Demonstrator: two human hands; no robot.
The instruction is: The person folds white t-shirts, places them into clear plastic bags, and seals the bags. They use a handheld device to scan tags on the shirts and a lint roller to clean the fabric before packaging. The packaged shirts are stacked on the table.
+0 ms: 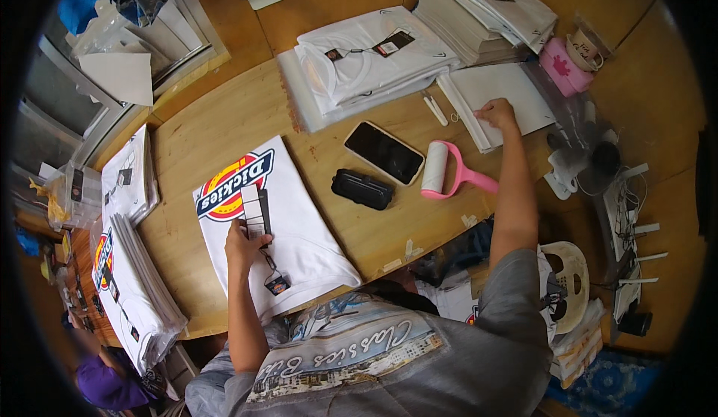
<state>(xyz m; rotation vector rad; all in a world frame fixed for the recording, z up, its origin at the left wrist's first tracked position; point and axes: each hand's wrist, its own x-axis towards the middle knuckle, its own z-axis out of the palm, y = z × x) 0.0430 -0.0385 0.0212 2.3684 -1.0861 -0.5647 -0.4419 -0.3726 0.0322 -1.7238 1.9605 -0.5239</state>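
A folded white T-shirt (299,215) with a red, yellow and blue printed logo lies on the table in front of me. Over it, my left hand (245,246) grips a dark hang tag (264,211) together with a strip of white labels (253,206). A smaller square tag (277,285) hangs by a cord on the shirt near that hand. Reaching out to the far right, my right hand (496,113) has its fingers bent and pressed together at the edge of a flat white sheet or sleeve (516,92). What its fingertips pinch is too small to tell.
Between my hands lie a phone (384,153), a black case (362,189) and a pink lint roller (435,169). White tweezers (434,107) lie beyond. Bagged shirts (374,65) are stacked at the back, more shirts (138,275) at left. A person in purple (112,379) is at lower left.
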